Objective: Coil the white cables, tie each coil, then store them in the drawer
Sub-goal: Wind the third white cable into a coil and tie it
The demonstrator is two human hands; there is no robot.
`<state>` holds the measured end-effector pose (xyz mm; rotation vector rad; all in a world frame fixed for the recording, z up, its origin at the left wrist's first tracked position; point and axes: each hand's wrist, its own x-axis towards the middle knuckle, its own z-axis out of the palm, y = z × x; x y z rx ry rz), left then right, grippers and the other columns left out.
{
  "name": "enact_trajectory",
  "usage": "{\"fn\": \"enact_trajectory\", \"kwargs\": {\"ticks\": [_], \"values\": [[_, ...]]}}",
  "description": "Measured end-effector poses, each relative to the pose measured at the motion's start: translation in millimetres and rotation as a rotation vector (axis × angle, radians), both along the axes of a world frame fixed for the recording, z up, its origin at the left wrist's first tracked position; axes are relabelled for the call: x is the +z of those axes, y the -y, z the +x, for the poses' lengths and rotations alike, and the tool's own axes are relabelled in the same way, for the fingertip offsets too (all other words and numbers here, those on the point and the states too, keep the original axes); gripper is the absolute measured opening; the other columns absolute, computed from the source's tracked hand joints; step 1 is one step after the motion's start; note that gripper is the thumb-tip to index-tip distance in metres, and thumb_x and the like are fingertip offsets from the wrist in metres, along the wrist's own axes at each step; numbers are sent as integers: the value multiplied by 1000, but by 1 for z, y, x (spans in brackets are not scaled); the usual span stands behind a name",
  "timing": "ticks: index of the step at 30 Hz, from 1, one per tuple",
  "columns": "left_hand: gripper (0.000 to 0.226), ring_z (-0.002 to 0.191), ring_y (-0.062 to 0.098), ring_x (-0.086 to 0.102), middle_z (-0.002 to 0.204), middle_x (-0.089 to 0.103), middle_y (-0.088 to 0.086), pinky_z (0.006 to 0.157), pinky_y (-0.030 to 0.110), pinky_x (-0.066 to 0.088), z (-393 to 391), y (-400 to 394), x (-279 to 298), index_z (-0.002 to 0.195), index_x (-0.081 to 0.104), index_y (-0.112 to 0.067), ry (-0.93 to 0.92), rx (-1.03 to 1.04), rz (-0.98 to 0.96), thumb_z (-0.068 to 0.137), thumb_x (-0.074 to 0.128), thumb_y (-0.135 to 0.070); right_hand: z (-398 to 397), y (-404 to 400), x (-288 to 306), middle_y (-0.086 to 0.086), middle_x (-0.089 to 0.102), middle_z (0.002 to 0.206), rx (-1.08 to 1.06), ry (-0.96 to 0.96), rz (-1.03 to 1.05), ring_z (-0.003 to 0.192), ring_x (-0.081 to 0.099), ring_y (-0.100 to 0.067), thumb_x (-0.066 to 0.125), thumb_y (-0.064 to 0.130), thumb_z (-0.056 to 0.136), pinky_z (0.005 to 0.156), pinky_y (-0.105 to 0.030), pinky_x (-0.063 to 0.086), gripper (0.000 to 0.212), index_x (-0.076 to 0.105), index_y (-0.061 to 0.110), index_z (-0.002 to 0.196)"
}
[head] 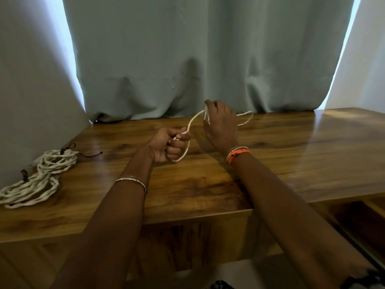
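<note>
At centre frame the left hand (166,144) is fisted tight round a white cable (192,119), which runs up to the right hand (220,124), whose fingertips pinch its loops. Two tied cable coils (39,178) lie at lower left on the wooden tabletop (291,155).

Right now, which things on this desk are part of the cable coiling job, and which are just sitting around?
Part of the job:
- white cable being looped, gripped by left hand and right hand
- two coiled white cables with dark ties, at the desk's left
- open drawer, lower right

Just there:
- wooden desk
- grey-green curtain
- bracelets on the wrists
</note>
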<state>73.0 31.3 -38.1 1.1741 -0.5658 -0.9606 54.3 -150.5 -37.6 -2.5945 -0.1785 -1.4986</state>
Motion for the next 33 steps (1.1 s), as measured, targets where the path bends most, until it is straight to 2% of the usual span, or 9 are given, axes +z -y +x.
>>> {"fn": "enact_trajectory", "kwargs": {"ticks": [2, 6, 9, 13, 17, 22, 25, 30, 33], "values": [[31, 32, 6, 9, 44, 14, -10, 34, 15, 9, -4, -4, 3, 54, 47, -21, 8, -23, -55, 78, 63, -34, 0, -17, -6, -17, 50, 130, -90, 11, -159, 118, 47, -36, 61, 17, 71, 96, -48, 29, 70, 40, 12, 137], [30, 32, 10, 13, 46, 23, -5, 37, 20, 8, -1, -7, 6, 66, 53, -13, -103, -242, -229, 91, 49, -29, 5, -33, -22, -17, 25, 153, -120, -65, -293, 142, 22, -35, 57, 53, 80, 111, -52, 8, 79, 37, 8, 142], [37, 37, 8, 14, 48, 19, -2, 41, 22, 11, 2, -14, 7, 81, 51, 0, -282, -345, -316, 100, 31, -25, 5, -28, -18, -15, 23, 154, -49, -120, -282, 143, 18, -33, 57, 47, 82, 112, -51, 4, 36, 65, 20, 105], [38, 37, 10, 16, 48, 22, -2, 41, 23, 14, 2, -16, 6, 81, 51, -1, -243, -339, -357, 101, 30, -26, 4, -12, -13, -11, 57, 112, 155, -302, -37, 110, 51, -28, 48, 20, 90, 101, -41, 23, 22, 68, 13, 94], [41, 34, 9, 25, 39, 28, -8, 40, 21, 24, 3, -12, 7, 53, 45, -18, 30, 158, -249, 91, 35, -29, 1, 0, -8, -8, 58, 83, 129, -336, 91, 88, 54, -28, 52, 15, 75, 85, -32, 27, 20, 70, 8, 76], [52, 29, 4, 14, 36, 21, -9, 31, 12, 12, 9, -2, 0, 51, 40, -21, -39, 390, -168, 100, 22, -27, -6, -3, 0, -12, 64, 97, 256, -35, 237, 98, 56, -27, 56, 5, 68, 83, -25, 33, 12, 67, 4, 73], [42, 37, 5, 1, 33, 22, -9, 26, 10, 9, 1, 0, 6, 62, 34, -20, -15, 421, -132, 101, 21, -29, -14, -21, 5, -17, 60, 95, 372, 147, 209, 93, 55, -31, 39, 6, 68, 79, -33, 44, 24, 60, 1, 79], [38, 36, 5, 0, 45, 7, -7, 32, 14, 1, -7, -3, 14, 64, 33, -22, 45, 331, -78, 100, 22, -30, -16, -49, -4, -17, 55, 85, 546, -8, 165, 76, 52, -27, 47, -12, 69, 66, -32, 40, 23, 57, -2, 88], [41, 35, 7, 10, 49, 18, -5, 36, 16, 8, -1, -9, 11, 64, 52, -14, -109, 30, -179, 96, 30, -28, -16, -42, -6, -16, 58, 86, 582, -46, 189, 77, 54, -25, 45, -8, 73, 69, -31, 42, 24, 58, -2, 93]]}}
